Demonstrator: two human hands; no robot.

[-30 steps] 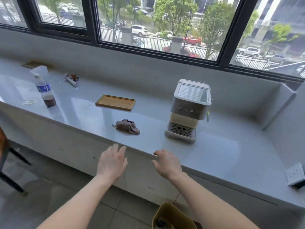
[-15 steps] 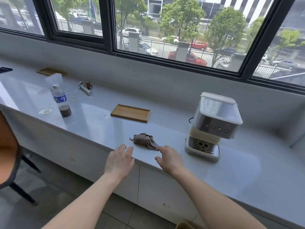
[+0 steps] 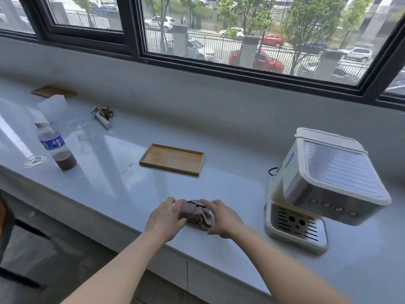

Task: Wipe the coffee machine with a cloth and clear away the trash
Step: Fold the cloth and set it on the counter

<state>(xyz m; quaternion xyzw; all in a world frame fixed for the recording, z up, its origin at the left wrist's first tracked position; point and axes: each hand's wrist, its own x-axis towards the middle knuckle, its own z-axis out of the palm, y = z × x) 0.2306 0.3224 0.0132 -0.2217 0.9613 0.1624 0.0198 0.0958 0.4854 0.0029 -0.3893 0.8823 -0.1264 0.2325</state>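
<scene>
A crumpled brown cloth [image 3: 196,213] lies near the front edge of the grey counter [image 3: 230,178]. My left hand [image 3: 164,220] closes on its left side and my right hand [image 3: 222,219] curls over its right side, thumb under the cloth. The white and steel coffee machine [image 3: 324,185] stands to the right of my hands, apart from them. Trash sits at the far left: a bottle [image 3: 57,148] with a little brown liquid, a wrapper with small scraps [image 3: 102,116], clear plastic film [image 3: 76,124] and a clear lid [image 3: 35,160].
A wooden tray [image 3: 172,159] lies behind the cloth. A second wooden tray [image 3: 53,91] and a white box [image 3: 52,104] sit at the far left, under the window. A black cord [image 3: 272,171] loops beside the machine. A dark chair edge [image 3: 5,218] shows at the left.
I have moved closer and left along the counter. Both hands went from hovering at the counter's front edge onto the cloth and now close on it from either side.
</scene>
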